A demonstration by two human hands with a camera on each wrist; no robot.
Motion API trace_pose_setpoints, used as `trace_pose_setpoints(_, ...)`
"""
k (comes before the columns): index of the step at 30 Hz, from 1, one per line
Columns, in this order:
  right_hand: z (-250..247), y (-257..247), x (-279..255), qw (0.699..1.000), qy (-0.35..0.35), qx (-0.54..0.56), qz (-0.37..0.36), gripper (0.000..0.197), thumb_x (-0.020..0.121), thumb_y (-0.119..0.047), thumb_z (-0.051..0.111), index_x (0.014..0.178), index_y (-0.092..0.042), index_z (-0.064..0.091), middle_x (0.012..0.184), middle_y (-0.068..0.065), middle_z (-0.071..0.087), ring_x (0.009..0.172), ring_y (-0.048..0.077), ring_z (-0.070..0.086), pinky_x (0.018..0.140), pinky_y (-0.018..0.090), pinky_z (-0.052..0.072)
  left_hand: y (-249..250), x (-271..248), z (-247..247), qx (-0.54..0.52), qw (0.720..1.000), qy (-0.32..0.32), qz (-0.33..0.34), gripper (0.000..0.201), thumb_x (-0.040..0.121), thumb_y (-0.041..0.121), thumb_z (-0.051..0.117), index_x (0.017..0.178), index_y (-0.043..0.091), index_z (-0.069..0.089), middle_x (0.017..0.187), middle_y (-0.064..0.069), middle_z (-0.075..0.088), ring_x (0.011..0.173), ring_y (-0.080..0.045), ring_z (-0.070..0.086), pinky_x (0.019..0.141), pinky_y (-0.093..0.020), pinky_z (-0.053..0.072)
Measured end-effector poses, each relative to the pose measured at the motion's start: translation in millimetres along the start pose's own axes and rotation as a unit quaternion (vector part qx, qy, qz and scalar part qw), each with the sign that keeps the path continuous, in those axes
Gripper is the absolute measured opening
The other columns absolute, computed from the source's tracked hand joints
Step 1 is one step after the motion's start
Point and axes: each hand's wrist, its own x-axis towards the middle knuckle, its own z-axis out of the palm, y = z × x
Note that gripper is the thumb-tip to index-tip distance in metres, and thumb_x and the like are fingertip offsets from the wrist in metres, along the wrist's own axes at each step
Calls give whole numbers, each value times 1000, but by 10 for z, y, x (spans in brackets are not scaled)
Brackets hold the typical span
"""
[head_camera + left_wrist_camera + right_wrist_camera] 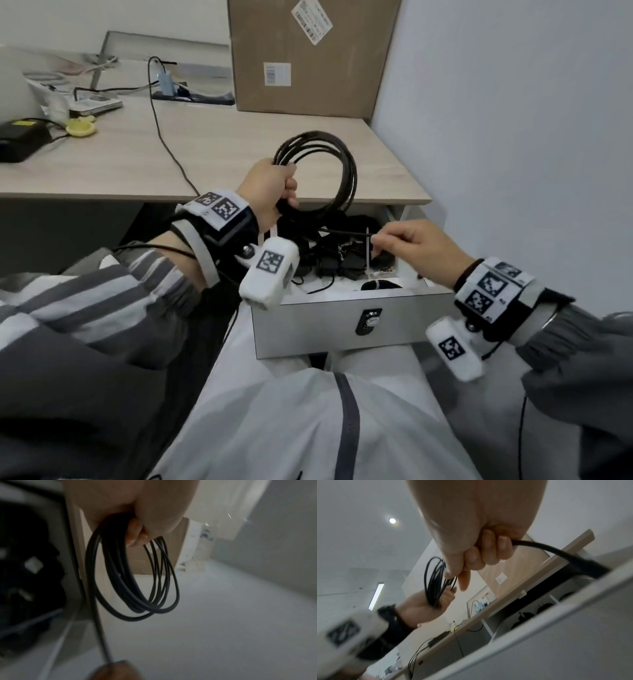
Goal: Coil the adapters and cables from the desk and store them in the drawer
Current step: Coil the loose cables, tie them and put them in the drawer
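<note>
Far left of desk: a black power brick point(20, 140) sits on the desk point(212, 144), and a thin black wire point(164, 137) runs across the top. These look not yet put away.
Left hand: the left hand point(270, 188) is curled tight round one side of the black cable coil point(329, 174). It holds the loops up in the air, standing on edge above the desk's front edge.
Loose end: the cable tail point(346, 233) runs sideways from the coil to the right, over the drawer.
Right hand: the right hand point(407, 248) pinches the end of that tail with bent fingers.
Drawer: the open drawer point(342, 325) is right under both hands, with dark cables and plugs inside.
Next, I think: wrap the tail round the loops, then lower the coil straight down. The left hand is nearer.
</note>
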Motion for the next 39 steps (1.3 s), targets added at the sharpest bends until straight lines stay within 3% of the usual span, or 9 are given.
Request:
trace_pose_setpoints(6,-235,-63,132,995,-14,86,50,19,79,-40,71,74,-23,71,68,26,50,64,20,40,64,20,37,-3,-77,-105,304,950,-33,69,5,100,15,44,101,10,46,63,-1,39,42,-8,35,40,-21,35)
trace_pose_setpoints(11,-207,-133,236,988,12,110,107,33,93,-41,54,105,-12,64,60,-14,49,47,-4,48,42,3,32,26,-124,-8,456,879,-70,122,6,100,16,43,96,12,44,66,-4,46,49,-20,44,46,-29,41)
trace_pose_setpoints(14,-144,-209,334,985,28,122,118,53,93,-56,42,111,-9,59,71,-6,48,47,-7,50,46,8,40,11,-186,134,536,824,-130,133,8,100,19,42,100,11,45,69,-3,48,54,-24,48,50,-29,43)
trace_pose_setpoints(18,-103,-296,388,995,-47,-43,74,50,84,-67,46,91,-21,64,83,-4,66,77,10,62,70,26,48,63,-272,313,604,759,-186,155,8,100,22,45,102,15,47,69,5,45,54,-10,43,41,-10,34)
trace_pose_setpoints(23,-48,-321,324,992,-73,-97,48,36,84,-56,59,93,-21,66,86,-2,69,81,14,62,73,22,46,168,-329,338,628,721,-277,98,8,99,23,46,94,18,48,69,-1,49,60,-23,49,56,-31,45)
trace_pose_setpoints(28,63,-376,300,985,-57,-165,-10,44,85,-37,65,124,-21,52,104,0,67,91,17,62,77,29,49,105,-385,415,678,674,-283,77,24,95,15,48,115,3,42,80,-9,59,60,-22,53,49,-25,44)
trace_pose_setpoints(33,174,-366,306,985,-16,-168,-16,58,92,-20,54,142,-12,25,89,11,67,77,28,64,68,42,52,55,-390,464,705,668,-216,100,54,94,17,51,136,-1,22,74,-4,53,60,-15,50,49,-24,38)
trace_pose_setpoints(37,247,-386,292,974,4,-220,-47,35,95,-18,43,129,-13,41,79,10,64,68,30,59,57,39,45,25,-359,451,677,701,-217,60,89,92,14,48,147,5,-23,74,-6,67,53,-15,55,52,-26,46)
trace_pose_setpoints(39,248,-397,283,977,0,-206,-53,29,94,-17,43,123,-12,47,83,12,65,68,29,58,58,40,46,21,-350,428,657,715,-232,55,95,90,12,48,146,8,-29,76,-6,69,53,-14,56,53,-26,48)
